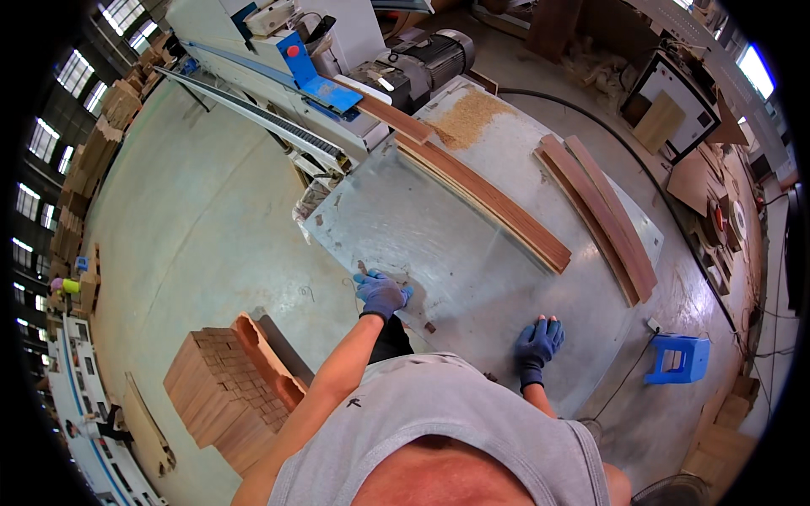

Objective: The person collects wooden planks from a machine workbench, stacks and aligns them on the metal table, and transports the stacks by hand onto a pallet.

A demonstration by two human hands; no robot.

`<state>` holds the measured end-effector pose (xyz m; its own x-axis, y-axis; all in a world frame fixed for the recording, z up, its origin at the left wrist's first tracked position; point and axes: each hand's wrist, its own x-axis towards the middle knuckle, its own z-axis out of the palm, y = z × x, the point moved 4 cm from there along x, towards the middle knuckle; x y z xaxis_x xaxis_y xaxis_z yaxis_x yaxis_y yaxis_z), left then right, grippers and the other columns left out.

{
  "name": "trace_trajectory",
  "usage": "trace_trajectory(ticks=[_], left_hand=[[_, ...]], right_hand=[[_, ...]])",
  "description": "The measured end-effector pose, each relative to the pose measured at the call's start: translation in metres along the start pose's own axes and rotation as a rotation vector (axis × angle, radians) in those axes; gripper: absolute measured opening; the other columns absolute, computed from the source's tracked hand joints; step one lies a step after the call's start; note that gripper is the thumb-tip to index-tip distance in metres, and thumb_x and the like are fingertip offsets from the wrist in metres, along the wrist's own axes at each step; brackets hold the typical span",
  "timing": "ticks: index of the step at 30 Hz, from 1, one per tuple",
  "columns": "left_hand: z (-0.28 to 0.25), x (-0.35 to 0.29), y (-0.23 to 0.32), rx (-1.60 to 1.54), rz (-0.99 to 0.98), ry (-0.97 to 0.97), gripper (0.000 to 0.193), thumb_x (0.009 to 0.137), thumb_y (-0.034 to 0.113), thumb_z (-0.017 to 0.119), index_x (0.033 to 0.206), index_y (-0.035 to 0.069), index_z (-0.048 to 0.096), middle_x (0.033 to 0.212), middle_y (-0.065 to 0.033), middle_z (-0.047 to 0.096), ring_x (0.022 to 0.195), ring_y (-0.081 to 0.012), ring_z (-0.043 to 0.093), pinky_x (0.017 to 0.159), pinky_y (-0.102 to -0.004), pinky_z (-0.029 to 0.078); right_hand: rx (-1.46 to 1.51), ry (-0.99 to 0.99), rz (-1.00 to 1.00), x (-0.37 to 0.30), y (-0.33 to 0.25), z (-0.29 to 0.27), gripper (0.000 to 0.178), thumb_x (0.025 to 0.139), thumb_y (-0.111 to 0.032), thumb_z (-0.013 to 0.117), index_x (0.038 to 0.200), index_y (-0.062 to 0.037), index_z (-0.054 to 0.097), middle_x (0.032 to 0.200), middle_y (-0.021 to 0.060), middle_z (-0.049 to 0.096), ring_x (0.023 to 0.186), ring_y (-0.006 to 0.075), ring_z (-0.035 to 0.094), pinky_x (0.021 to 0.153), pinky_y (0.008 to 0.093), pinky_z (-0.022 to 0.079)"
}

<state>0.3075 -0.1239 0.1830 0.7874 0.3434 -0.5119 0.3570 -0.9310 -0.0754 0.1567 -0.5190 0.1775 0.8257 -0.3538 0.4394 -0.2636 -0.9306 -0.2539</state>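
My left hand (381, 293), in a blue work glove, is at the near left edge of a grey metal table (380, 202). Its fingers are spread and it holds nothing. My right hand (540, 344), gloved the same way with bare fingertips, rests on the near right part of the table, fingers stretched out. Beyond both hands lies a stack of long reddish-brown wood planks (498, 207). Farther right is a second group of planks (601, 219). Another plank (395, 118) sticks out of the machine (295, 72) onto the table's far end.
A pile of sawdust (471, 118) lies on the table's far end near a motor (434, 63). Left of me a stack of wood boards (219, 379) stands on the floor. A blue plastic stool (677, 358) and a black hose (624, 143) are to the right.
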Motion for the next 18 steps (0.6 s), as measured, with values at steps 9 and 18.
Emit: trace_trajectory(ticks=[9, 18], left_hand=[[-0.012, -0.012, 0.0, -0.022, -0.005, -0.014, 0.125, 0.078, 0.075, 0.066, 0.151, -0.016, 0.022, 0.153, -0.0476, 0.021, 0.142, -0.0567, 0.034, 0.114, -0.054, 0.037], [-0.013, -0.007, 0.002, -0.036, -0.021, -0.008, 0.127, 0.076, 0.075, 0.068, 0.152, -0.015, 0.02, 0.153, -0.0477, 0.02, 0.141, -0.0557, 0.036, 0.113, -0.0539, 0.038]], right_hand=[[0.015, -0.026, 0.023, -0.001, 0.0, -0.001, 0.036, 0.081, -0.017, 0.063, 0.114, -0.0033, 0.069, 0.128, 0.0236, 0.062, 0.124, 0.0428, 0.054, 0.112, 0.0579, 0.035], [0.019, -0.045, 0.041, 0.001, -0.001, 0.0, 0.037, 0.082, -0.019, 0.064, 0.115, -0.0038, 0.069, 0.13, 0.0231, 0.061, 0.125, 0.0426, 0.053, 0.113, 0.0575, 0.033]])
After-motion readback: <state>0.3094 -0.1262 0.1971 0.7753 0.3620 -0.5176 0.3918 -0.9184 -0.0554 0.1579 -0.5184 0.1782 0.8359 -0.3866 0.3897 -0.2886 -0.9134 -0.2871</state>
